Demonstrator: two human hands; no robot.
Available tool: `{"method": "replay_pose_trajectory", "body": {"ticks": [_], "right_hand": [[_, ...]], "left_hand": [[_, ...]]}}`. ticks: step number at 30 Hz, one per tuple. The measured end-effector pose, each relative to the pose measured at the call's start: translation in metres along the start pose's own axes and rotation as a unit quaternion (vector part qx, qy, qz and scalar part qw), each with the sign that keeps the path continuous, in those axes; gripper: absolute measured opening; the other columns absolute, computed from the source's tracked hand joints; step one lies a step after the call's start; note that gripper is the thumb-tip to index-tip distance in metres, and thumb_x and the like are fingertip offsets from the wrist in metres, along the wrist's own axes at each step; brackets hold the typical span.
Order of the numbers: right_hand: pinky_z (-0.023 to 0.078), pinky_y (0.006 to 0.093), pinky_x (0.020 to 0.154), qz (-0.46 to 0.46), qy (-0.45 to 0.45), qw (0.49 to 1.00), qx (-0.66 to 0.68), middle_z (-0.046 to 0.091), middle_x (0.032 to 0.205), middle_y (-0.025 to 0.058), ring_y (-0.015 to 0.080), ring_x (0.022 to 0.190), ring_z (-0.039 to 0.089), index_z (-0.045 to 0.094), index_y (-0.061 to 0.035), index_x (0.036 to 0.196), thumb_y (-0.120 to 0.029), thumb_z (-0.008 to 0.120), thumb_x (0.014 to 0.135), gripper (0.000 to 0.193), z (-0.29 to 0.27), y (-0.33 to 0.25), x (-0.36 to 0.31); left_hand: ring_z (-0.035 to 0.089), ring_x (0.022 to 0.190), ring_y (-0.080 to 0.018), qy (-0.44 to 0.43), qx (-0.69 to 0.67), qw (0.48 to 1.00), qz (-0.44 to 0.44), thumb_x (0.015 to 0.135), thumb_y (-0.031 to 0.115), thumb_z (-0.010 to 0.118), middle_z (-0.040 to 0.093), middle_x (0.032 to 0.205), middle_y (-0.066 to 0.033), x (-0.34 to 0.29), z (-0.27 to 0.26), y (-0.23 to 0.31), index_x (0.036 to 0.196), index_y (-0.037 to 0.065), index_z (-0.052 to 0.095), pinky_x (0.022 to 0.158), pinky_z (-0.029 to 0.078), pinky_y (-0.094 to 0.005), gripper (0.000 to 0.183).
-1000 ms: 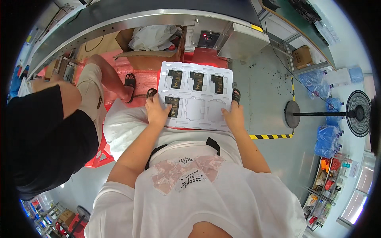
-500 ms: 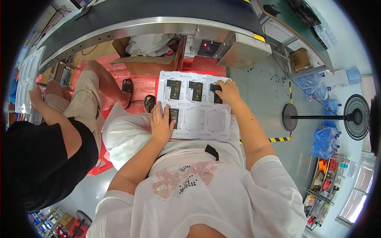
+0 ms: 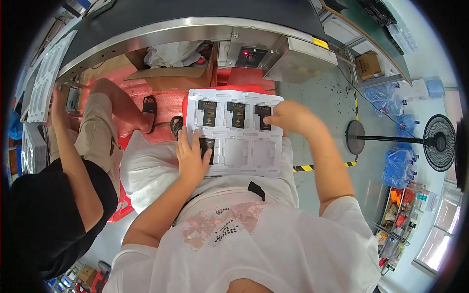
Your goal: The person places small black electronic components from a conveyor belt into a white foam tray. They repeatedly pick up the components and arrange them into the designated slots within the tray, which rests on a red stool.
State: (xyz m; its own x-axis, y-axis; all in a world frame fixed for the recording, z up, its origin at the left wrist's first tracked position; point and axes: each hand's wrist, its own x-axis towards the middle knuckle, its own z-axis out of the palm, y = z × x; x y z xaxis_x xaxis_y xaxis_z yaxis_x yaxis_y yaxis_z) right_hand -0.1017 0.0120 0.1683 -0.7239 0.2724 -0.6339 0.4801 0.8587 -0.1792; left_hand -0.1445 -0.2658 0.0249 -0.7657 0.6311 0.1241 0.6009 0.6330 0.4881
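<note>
I've got a white plastic six-pocket tray (image 3: 235, 134) mid-view, near edge over the wearer's white-clothed thighs; four flat black battery packs sit in it: upper-left battery (image 3: 207, 114), upper-middle battery (image 3: 236, 115), upper-right battery (image 3: 262, 111), lower-left battery (image 3: 207, 143); each in its own pocket, all lying flat as far as I can see.

Left hand (image 3: 191, 158): fingers spread, palm down over the tray's left edge, thumb across the lower-left battery; part of that battery hidden from me. Right hand (image 3: 292, 117): fingers curled, over the tray's right edge, a fingertip at the upper-right battery; can't tell whether it pinches or just presses, underside out of my sight.

To my left, a co-worker in black top and beige shorts; co-worker's hand (image 3: 57, 100) by the lower part of a tilted white pocketed tray (image 3: 47, 80); grip unclear to me. Ahead, dark-topped workbench (image 3: 195, 14) with metal edge; under it, open cardboard box (image 3: 171, 75) with whitish plastic bags inside; metal control box (image 3: 249, 57) with lit red lamp beside it; far right, black pedestal fan (image 3: 437, 144), blue plastic-wrapped bottles (image 3: 400, 170) near it; yellow-black striped tape (image 3: 325, 167) on the grey floor.
</note>
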Motion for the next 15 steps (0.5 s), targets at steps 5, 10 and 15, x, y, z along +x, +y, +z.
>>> {"method": "replay_pose_trajectory", "body": {"ticks": [5,10,15], "right_hand": [[0.04,0.0241,0.054,-0.17,0.328,0.883,0.29,0.056,0.062,0.0014,0.0064,0.065,0.052,0.066,-0.0051,0.073,-0.039,0.063,0.081,0.035,-0.108,-0.008,-0.035],[0.047,0.0395,0.076,-0.009,0.582,0.805,0.115,0.066,0.083,0.0146,0.0289,0.085,0.063,0.067,-0.0014,0.092,-0.043,0.052,0.085,0.044,-0.207,0.022,0.086],[0.042,0.0458,0.091,0.166,0.426,0.886,0.07,0.042,0.129,0.0262,0.0403,0.117,0.045,0.054,-0.0026,0.121,-0.056,0.053,0.081,0.067,-0.235,-0.023,0.127]], "left_hand": [[0.04,0.12,-0.0335,0.203,-0.143,0.958,0.14,0.083,0.006,0.058,0.041,0.13,-0.0205,0.089,-0.091,0.045,0.12,0.0,0.049,0.098,0.034,-0.0409,0.039],[0.046,0.112,-0.0301,0.431,-0.105,0.869,0.219,0.086,0.004,0.052,0.047,0.125,-0.0164,0.243,-0.164,0.067,0.116,0.003,0.054,0.093,0.04,-0.0374,0.029],[0.041,0.119,-0.0388,0.444,0.145,0.864,0.188,0.083,0.001,0.049,0.046,0.125,-0.0202,0.379,-0.201,-0.031,0.118,0.002,0.05,0.097,0.038,-0.042,0.035]]}}
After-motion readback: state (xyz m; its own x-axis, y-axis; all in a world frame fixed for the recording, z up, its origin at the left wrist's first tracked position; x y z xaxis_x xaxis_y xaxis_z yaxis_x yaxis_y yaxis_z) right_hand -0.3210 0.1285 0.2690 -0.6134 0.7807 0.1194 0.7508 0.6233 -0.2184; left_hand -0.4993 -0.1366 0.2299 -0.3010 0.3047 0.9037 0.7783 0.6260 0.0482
